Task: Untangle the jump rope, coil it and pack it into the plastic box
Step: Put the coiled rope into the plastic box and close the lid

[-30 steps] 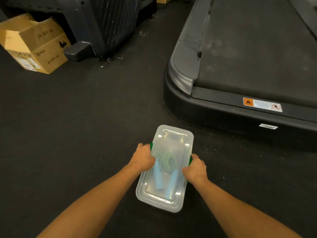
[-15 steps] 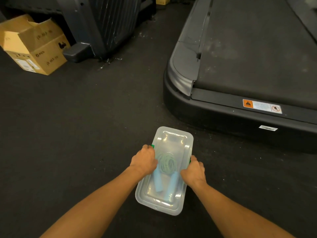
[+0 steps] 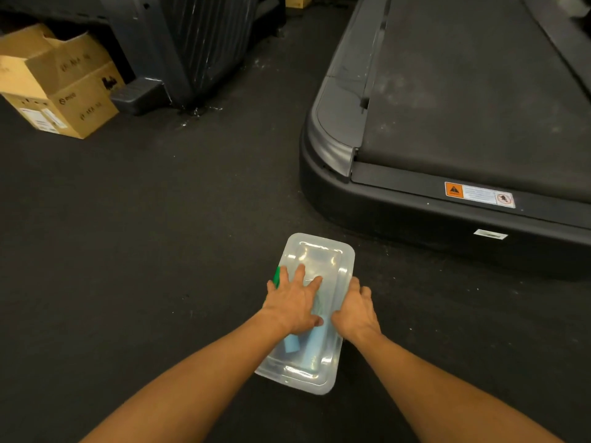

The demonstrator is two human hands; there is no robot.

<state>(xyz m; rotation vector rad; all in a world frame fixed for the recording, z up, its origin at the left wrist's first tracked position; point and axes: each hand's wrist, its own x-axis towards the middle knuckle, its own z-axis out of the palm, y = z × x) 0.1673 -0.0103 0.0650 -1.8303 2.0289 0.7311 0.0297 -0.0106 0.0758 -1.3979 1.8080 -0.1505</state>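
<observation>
A clear plastic box (image 3: 319, 251) with its lid on lies on the dark floor in front of me. Through the lid I see the jump rope's light blue handles (image 3: 292, 345); the coiled cord is mostly hidden under my hand. My left hand (image 3: 292, 302) lies flat on the lid, fingers spread and straight, pressing down. A green side latch (image 3: 277, 276) shows by its little finger. My right hand (image 3: 355, 310) sits on the box's right edge, fingers bent down over the side.
A treadmill (image 3: 463, 123) with a warning sticker fills the right and back. A dark machine base (image 3: 179, 52) stands at the back left. An open cardboard box (image 3: 57, 84) sits at the far left. Dark rubber floor (image 3: 160, 251) surrounds the plastic box.
My left hand has moved from the box's left edge onto the top of the lid and spread flat. My right hand stays at the right edge.
</observation>
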